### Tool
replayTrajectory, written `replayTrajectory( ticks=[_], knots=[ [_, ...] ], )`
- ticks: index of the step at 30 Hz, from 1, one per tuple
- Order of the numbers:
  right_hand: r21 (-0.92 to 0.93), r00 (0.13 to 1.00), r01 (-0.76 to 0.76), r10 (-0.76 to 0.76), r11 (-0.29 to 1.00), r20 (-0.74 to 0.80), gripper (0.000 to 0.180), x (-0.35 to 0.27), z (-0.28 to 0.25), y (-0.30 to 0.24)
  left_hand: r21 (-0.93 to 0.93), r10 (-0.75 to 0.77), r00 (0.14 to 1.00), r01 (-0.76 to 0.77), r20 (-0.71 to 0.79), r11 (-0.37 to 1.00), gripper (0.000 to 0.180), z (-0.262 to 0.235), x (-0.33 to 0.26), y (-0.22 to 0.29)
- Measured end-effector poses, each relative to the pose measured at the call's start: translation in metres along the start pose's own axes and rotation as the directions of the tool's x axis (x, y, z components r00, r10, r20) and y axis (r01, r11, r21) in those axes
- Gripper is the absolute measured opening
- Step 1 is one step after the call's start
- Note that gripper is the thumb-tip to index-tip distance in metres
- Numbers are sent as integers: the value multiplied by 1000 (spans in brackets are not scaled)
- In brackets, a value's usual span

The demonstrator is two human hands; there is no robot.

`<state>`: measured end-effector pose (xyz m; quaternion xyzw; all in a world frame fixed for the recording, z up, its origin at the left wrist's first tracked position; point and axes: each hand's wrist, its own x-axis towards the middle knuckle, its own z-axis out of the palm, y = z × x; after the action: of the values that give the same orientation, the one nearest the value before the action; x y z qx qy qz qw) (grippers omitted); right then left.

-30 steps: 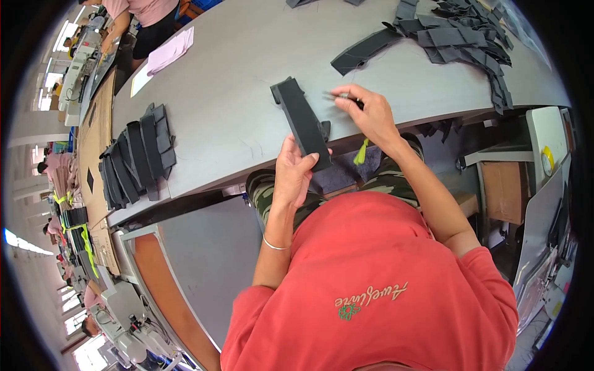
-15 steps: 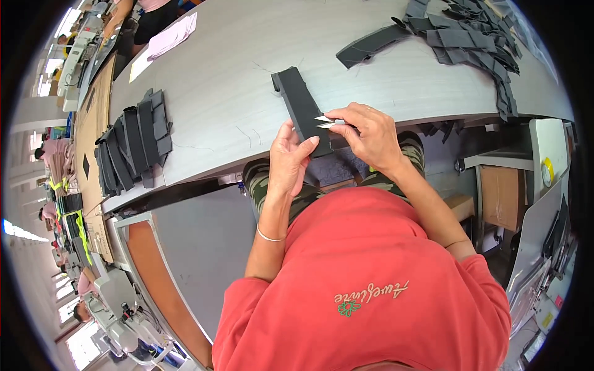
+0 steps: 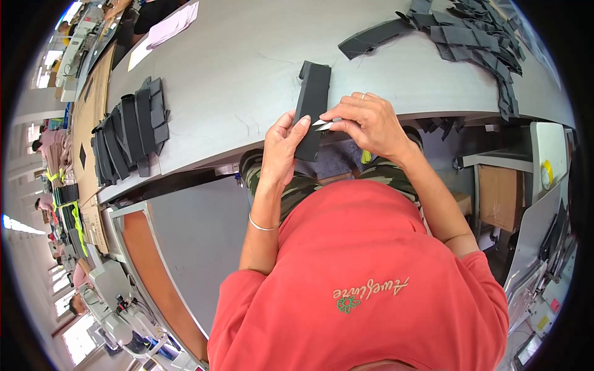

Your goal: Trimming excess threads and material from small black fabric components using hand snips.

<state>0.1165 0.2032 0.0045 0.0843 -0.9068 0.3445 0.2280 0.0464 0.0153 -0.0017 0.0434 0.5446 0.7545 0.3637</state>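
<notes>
My left hand (image 3: 281,148) grips the near end of a long black fabric strip (image 3: 311,102) that lies over the front edge of the grey table (image 3: 247,68). My right hand (image 3: 370,123) holds small metal thread snips (image 3: 324,124), their pointed blades touching the strip's right edge just beside my left fingertips. The strip's far end rests flat on the table.
A stack of black strips (image 3: 130,133) lies on the table's left. A loose heap of black pieces (image 3: 458,37) spreads at the far right. White paper (image 3: 164,31) sits far left. A cardboard box (image 3: 498,195) and yellow tape roll (image 3: 546,175) stand right of my lap.
The strip has been pulled nearer and turned more upright over the table edge. My right hand moved the snips from the strip's far side down to its edge by my left fingers.
</notes>
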Motion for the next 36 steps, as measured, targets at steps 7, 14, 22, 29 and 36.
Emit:
replayTrajectory(
  ticks=[7, 14, 22, 29, 36],
  knots=[
    [87, 986, 47, -61, 995, 157, 15, 3, -10, 5, 70, -53, 997, 50, 48, 996, 23, -5, 0, 1],
    [356, 969, -186, 232, 916, -90, 32, 17, -22, 10, 137, -107, 976, 82, 187, 987, 30, -22, 0, 18],
    [736, 793, -607, 290, 299, 535, 27, 7, -13, 3, -151, -11, 952, 60, 305, 987, 39, -31, 34, 43],
    [835, 699, -551, 555, 13, 452, 18, 14, 0, -12, -438, 35, 979, 58, 201, 897, 64, 1, 48, 14],
    [856, 731, -475, 633, 203, 255, 18, 20, 5, -15, -203, 57, 956, 3, 289, 979, 53, 13, 16, 6]
  ],
)
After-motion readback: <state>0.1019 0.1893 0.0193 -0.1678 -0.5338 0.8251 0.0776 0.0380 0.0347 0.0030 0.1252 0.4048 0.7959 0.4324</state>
